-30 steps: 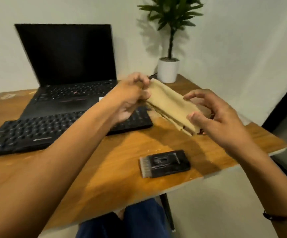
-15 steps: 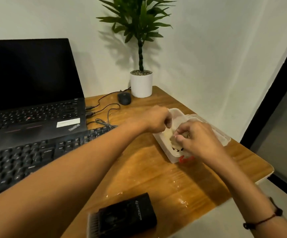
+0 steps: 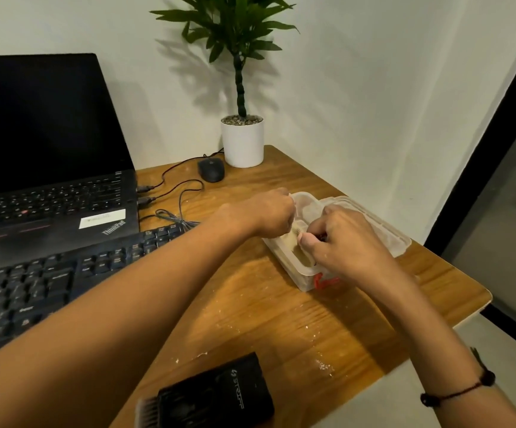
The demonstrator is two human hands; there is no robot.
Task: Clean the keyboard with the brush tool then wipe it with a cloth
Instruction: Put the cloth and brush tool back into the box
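Observation:
The folded tan cloth (image 3: 297, 247) lies inside a clear plastic box (image 3: 307, 274) at the table's right side. My left hand (image 3: 266, 213) holds the cloth's far end with curled fingers. My right hand (image 3: 343, 242) pinches its near end over the box. The black keyboard (image 3: 40, 279) lies at the left, partly under my left forearm. The black brush tool (image 3: 216, 396) rests at the table's front edge, bristles pointing left.
An open black laptop (image 3: 46, 168) stands behind the keyboard. A black mouse (image 3: 211, 169), cables (image 3: 179, 193) and a white potted plant (image 3: 242, 140) sit at the back. The box's lid (image 3: 383, 230) lies behind my right hand. The table edge (image 3: 479, 304) is close on the right.
Both hands carried the cloth from above the table down into the plastic box. The view swung right, so the keyboard and brush shifted left and down in frame.

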